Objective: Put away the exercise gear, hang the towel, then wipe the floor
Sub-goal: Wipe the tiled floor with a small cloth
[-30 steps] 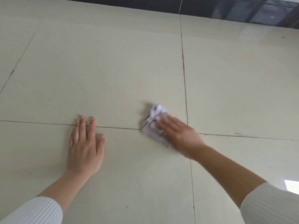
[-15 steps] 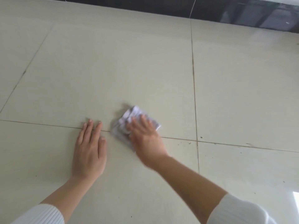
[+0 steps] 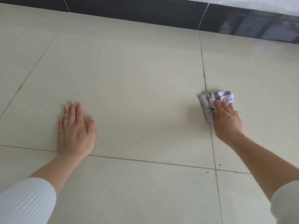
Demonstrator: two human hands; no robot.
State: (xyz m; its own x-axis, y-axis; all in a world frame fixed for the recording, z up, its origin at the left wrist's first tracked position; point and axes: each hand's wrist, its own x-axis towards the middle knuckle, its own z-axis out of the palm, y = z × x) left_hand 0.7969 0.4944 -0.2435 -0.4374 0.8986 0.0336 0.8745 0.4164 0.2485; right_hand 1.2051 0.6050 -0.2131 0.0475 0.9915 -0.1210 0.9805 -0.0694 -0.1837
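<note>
1. Two hands are down on the tiled floor [image 3: 137, 78]. Take the long grout line [image 3: 204, 68] running away from you as your marker.
2. Your right hand [image 3: 226, 122] sits on that line, its fingers laid over a crumpled pale grey cloth [image 3: 208, 102], pressing it to the floor rather than wrapping round it.
3. The cloth lies across the line, bunched out to its left and past your fingertips.
4. Your left hand [image 3: 75, 133] is well to the left of the line, palm flat on the tile, fingers straight, holding nothing.
5. Dark specks [image 3: 220, 164] dot the tile beside the line, nearer you than the right hand.
6. The line ends at a dark baseboard [image 3: 145, 12].
</note>
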